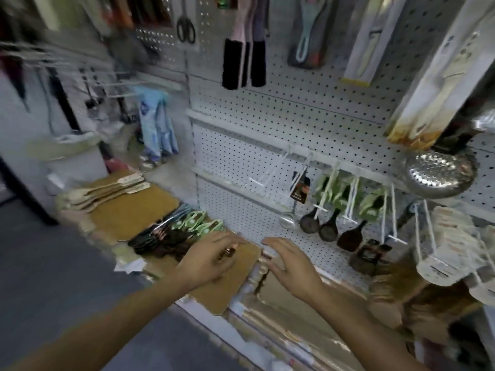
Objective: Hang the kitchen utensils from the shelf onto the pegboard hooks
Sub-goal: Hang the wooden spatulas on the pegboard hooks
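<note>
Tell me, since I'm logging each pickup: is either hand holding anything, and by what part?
The left hand seems to have its grip on a small dark, coppery item; blur hides which part. The right hand holds nothing.

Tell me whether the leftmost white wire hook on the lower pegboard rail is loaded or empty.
Empty. The leftmost white wire hook juts out bare, while the hooks to its right carry dark wooden spatulas.

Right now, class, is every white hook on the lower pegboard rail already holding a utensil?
No: the leftmost white hook on the lower rail sticks out bare, while dark spatulas hang from hooks further right.
</note>
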### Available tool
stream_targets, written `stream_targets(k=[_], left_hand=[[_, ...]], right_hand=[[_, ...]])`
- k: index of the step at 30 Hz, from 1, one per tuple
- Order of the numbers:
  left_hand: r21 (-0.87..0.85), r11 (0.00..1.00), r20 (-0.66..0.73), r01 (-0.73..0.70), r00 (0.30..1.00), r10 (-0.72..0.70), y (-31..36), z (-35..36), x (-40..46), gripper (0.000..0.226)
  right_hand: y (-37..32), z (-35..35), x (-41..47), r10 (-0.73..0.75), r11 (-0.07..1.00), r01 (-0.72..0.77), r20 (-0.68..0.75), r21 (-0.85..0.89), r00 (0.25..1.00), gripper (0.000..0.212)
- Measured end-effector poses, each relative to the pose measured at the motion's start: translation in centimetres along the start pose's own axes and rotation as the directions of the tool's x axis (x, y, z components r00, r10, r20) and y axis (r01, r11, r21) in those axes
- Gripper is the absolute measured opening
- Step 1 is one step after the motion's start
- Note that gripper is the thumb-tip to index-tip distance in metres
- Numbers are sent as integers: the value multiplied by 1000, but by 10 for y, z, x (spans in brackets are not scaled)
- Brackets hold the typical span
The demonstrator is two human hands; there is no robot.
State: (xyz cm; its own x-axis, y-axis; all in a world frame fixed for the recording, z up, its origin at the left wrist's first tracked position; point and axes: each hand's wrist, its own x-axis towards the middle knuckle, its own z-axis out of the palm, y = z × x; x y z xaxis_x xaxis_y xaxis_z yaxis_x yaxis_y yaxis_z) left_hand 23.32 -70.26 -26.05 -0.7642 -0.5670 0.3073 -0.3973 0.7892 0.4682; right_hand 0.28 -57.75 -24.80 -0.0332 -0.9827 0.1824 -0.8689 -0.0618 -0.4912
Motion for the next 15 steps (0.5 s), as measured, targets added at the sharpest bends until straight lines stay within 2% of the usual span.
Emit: stream_targets(k=[5,15], left_hand=[[101,995,-24,14,1000,-12,-68,-79,-45,43],[142,972,-129,186,977,-168,-178,-181,-115,48]], right_hand=[[-81,42,64,-136,990,137,28,-23,990,49],[-194,122,182,-334,939,342,137,-38,933,53]])
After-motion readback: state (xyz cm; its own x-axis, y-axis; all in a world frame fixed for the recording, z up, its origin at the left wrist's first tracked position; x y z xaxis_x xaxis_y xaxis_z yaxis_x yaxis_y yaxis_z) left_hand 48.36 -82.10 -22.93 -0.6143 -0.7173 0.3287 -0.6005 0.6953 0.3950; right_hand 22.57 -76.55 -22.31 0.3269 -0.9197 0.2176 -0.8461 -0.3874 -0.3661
